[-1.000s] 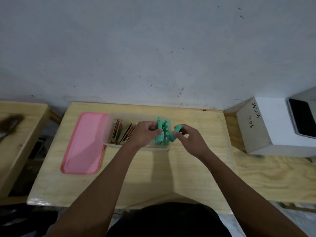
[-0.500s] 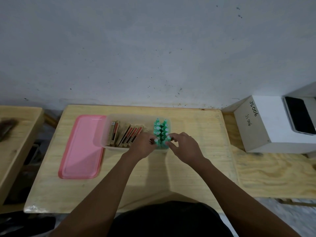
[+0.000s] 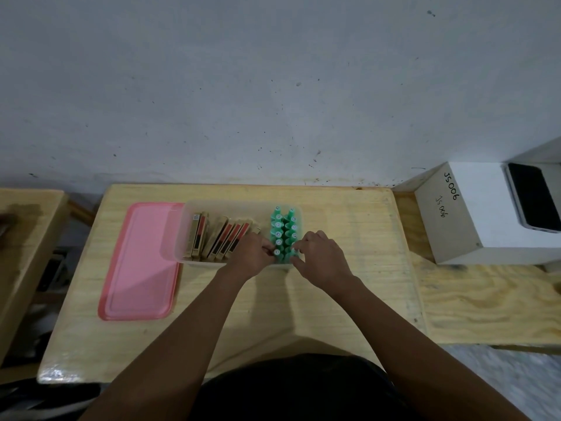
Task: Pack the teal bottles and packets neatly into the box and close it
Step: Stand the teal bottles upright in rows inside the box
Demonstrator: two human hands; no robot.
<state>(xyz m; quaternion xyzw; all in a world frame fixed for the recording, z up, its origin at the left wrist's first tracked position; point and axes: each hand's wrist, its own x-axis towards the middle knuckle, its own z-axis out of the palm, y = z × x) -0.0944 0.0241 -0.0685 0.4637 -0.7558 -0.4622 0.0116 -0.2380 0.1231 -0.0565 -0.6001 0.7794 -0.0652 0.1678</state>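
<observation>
Bottles stand in two rows at the right end of the box; packets on edge at its left. Left hand and right hand each pinch a nearest bottle. Lid off, beside the box on the table.

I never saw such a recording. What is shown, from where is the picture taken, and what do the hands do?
There is no machine: a person works with bare hands. The picture comes from a camera on the person's head, looking down. On the table stands a clear box, with packets at its left and teal bottles in two rows at its right. A pink lid lies left of it. The left hand and right hand touch the nearest bottles; a grip is not clear.
</observation>
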